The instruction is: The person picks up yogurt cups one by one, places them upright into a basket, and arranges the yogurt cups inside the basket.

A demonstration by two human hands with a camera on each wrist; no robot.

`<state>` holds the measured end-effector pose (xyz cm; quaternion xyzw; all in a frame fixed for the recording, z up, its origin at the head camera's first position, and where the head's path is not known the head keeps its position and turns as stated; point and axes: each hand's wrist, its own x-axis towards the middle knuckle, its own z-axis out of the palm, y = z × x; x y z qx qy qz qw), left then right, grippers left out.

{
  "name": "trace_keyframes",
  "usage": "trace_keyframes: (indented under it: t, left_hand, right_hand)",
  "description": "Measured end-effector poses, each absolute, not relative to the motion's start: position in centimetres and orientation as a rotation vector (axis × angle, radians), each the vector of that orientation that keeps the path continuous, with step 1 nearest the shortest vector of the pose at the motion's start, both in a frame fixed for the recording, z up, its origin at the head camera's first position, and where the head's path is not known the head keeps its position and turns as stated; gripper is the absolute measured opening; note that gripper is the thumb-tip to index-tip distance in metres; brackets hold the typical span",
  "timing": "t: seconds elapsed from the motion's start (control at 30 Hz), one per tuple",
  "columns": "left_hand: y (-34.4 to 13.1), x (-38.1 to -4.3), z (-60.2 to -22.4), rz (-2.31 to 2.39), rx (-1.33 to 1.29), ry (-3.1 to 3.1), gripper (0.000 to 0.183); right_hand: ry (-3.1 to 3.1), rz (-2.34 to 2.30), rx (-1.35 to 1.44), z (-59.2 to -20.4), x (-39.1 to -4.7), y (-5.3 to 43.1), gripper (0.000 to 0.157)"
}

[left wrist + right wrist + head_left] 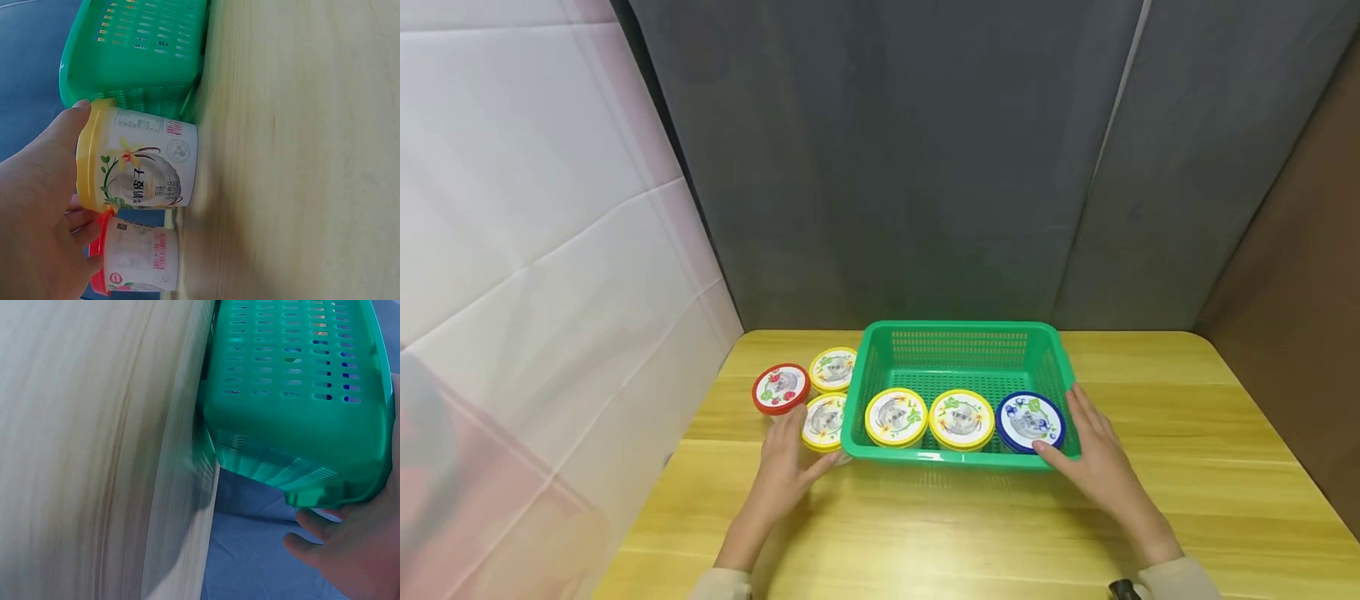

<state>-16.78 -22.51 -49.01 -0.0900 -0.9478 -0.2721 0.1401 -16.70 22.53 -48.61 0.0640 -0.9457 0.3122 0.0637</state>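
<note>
My left hand is at a yellow-lidded cup just left of the green basket. In the left wrist view its thumb lies at the lid's edge by the basket, and its fingers are round the far side of the cup. That cup stands upright on the table. At the basket's front right corner, my right hand holds the rim, thumb over it beside the blue-lidded cup, fingers along the outside. Two yellow-lidded cups, one cup and another cup, stand in the basket's front row.
A red-lidded cup and another yellow-lidded cup stand behind the left hand. The wooden table runs back to a dark grey curtain. A white sheet hangs at the left, with a brown panel at the right.
</note>
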Motion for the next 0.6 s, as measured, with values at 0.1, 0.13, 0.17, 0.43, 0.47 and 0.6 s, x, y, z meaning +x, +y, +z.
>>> trace_keyframes:
  t: [0.1, 0.13, 0.17, 0.43, 0.47, 0.6]
  left_hand:
    - [-22.34, -17.03, -48.83, -0.777, -0.262, -2.723, 0.094]
    - [-22.29, -17.12, -48.75, -0.773, -0.260, -2.722, 0.094]
    - [-22.24, -17.20, -48.65, -0.770, -0.258, -2.722, 0.094]
    - [-21.90, -17.42, -48.21, -0.750, -0.268, -2.705, 0.091]
    - [-21.86, -17.44, -48.18, -0.747, -0.268, -2.705, 0.091]
    - [-21.77, -17.50, -48.13, -0.759, -0.252, -2.711, 0.091]
  right_hand:
    - [-2.857, 0.959, 0.190, -48.46, -16.69, 22.67, 0.101]
    - [-2.856, 0.968, 0.192, -48.43, -16.69, 22.70, 0.101]
    - [-2.858, 0.972, 0.189, -48.39, -16.67, 22.70, 0.101]
    - [-2.868, 0.976, 0.172, -48.39, -16.58, 22.62, 0.102]
    - [-2.868, 0.978, 0.172, -48.38, -16.57, 22.61, 0.102]
    - [-2.872, 0.979, 0.174, -48.30, -16.53, 22.56, 0.101]
